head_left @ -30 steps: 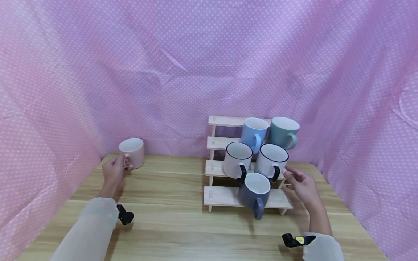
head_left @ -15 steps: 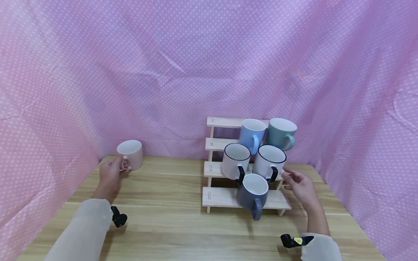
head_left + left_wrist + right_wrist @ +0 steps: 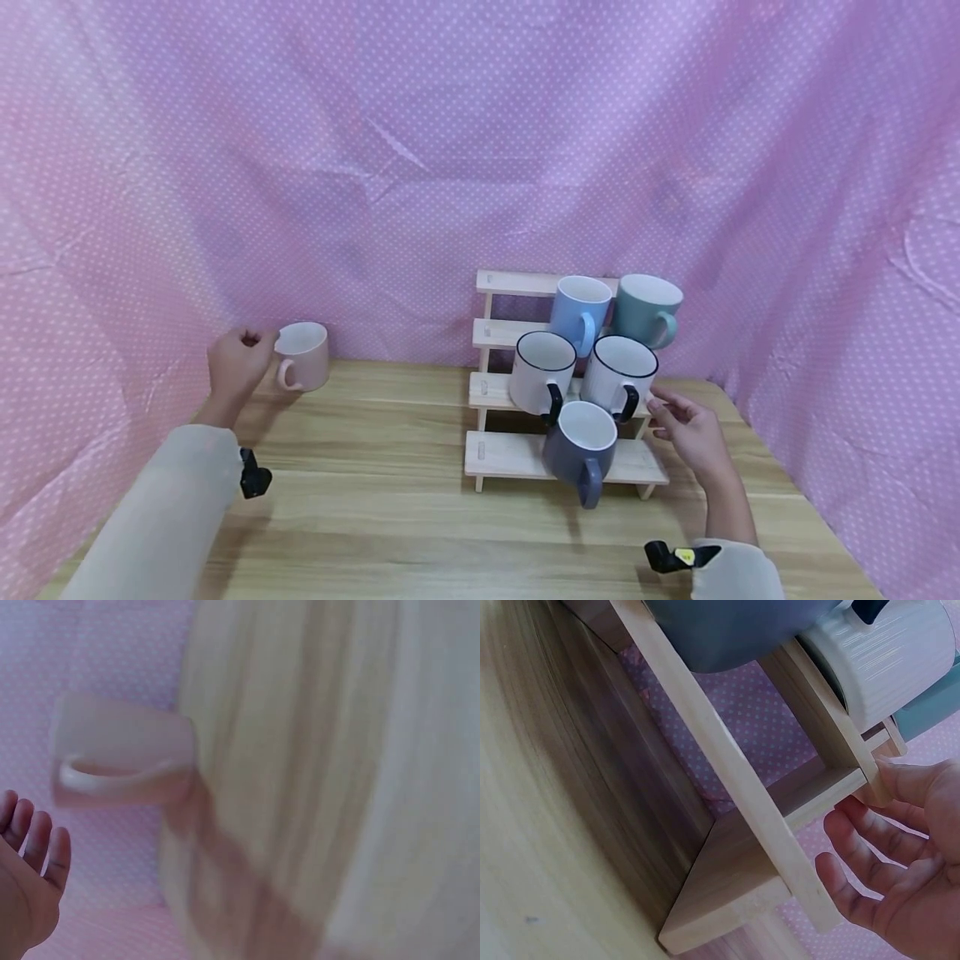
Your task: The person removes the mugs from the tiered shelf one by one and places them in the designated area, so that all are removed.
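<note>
A pink mug stands upright at the table's back left corner, its handle facing me. Close beside its rim is my left hand; in the left wrist view the loosely bent fingers hold nothing and are apart from the mug. At the right, a stepped wooden display rack carries several mugs. My right hand pinches the right end of its second step, thumb above and fingertips below, as the right wrist view shows.
On the rack are a dark grey mug on the lowest step, two black-rimmed white mugs above, then a blue mug and a green mug. Pink dotted cloth hangs behind the wooden table.
My left hand has let go of the pink mug's handle and moved up and left beside its rim. The mug stays in place. My right hand keeps its hold on the rack.
</note>
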Available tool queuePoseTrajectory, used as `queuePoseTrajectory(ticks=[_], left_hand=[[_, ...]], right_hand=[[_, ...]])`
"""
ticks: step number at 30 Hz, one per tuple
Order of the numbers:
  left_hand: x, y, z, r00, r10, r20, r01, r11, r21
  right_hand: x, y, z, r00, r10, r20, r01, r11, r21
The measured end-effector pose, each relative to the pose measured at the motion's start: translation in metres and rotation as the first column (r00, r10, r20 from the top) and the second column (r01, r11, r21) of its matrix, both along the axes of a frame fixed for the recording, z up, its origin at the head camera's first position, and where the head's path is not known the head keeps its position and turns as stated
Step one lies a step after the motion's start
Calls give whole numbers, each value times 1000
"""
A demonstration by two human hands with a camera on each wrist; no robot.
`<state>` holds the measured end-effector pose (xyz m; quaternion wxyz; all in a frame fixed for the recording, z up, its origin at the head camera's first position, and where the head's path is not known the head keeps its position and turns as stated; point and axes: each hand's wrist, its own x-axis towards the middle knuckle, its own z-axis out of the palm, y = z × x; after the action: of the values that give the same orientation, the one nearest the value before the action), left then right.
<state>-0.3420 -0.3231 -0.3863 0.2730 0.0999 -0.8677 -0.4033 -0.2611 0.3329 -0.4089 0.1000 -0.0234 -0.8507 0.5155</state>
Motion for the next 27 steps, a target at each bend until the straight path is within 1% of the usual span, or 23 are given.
queuePoseTrajectory(ticks=[4,6,11,15,20,23,27], left_hand=[[-5,6,17,1000,-14,-25,14,1000,-3],[-7,9,23,999,-46,-13,46,999,-3],[-15,22,31,992,-122,-12,121,992,-20],[-18,38,36,983,-181,-33,180,983,-37],[-20,61,44,965,-253,-65,247,965,-89],[-23,75,46,948,-311,-63,302,945,-127],[-26,96,49,922,-387,-35,376,911,-168]], right_hand=[[0,0,0,1000,-2,1,2,1000,-3],[0,0,0,1000,-1,0,1,1000,-5],[-1,0,1,1000,-3,2,3,1000,-5],[-1,0,0,1000,-1,4,1,1000,-6],[-1,0,-1,1000,2,5,-2,1000,-10],[0,0,-1,1000,1,5,-1,1000,-11],[1,0,-1,1000,1,1,-1,1000,-8]])
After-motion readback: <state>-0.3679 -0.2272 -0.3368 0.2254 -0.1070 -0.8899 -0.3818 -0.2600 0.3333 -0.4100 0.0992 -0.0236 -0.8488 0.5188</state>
